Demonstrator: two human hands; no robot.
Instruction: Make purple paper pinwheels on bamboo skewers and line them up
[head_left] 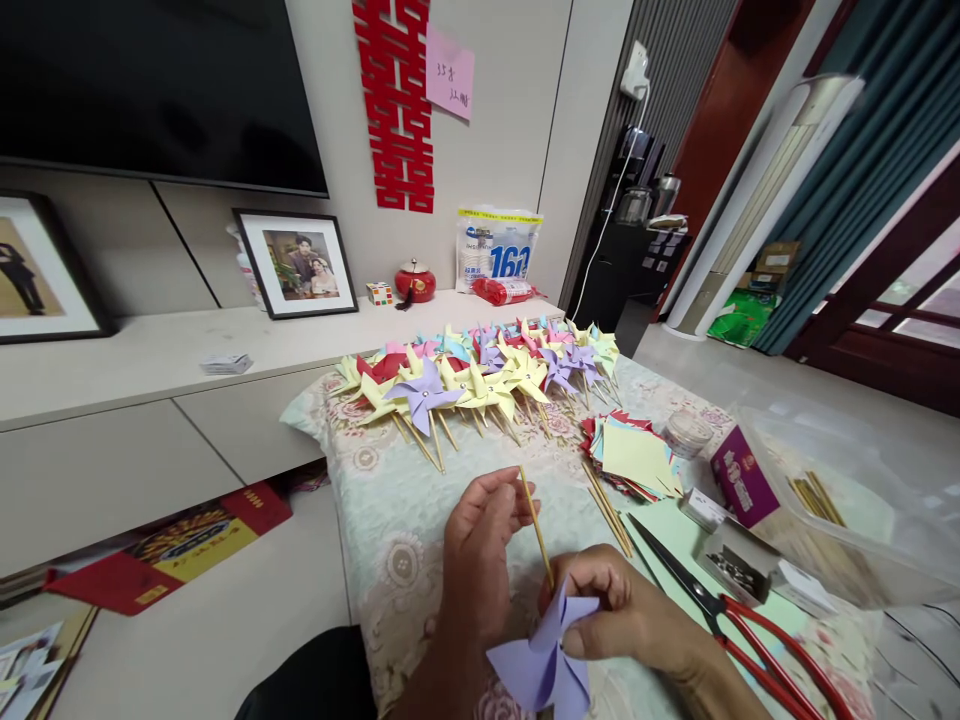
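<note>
My right hand (615, 610) pinches a purple paper pinwheel (544, 665) near its centre, thumb on the folded blades. A thin wooden stick (535, 520) extends up and away from behind it. Beside the stick's far end, my left hand (484, 545) is loosely curved with fingers apart; whether they touch the stick is unclear. Beyond both hands lie many finished pinwheels (480, 385) in yellow, purple, red, pink and blue. Right of the hands are loose sticks (609, 510), a stack of coloured paper squares (637, 455) and red-handled scissors (724, 605).
A small box of metal fasteners (739, 565) sits behind the scissors. A clear plastic bin (885, 540) with more sticks stands at the right, near a round clear container (688, 433). The flowered tablecloth (405, 510) meets a white cabinet (150, 360) holding framed photos.
</note>
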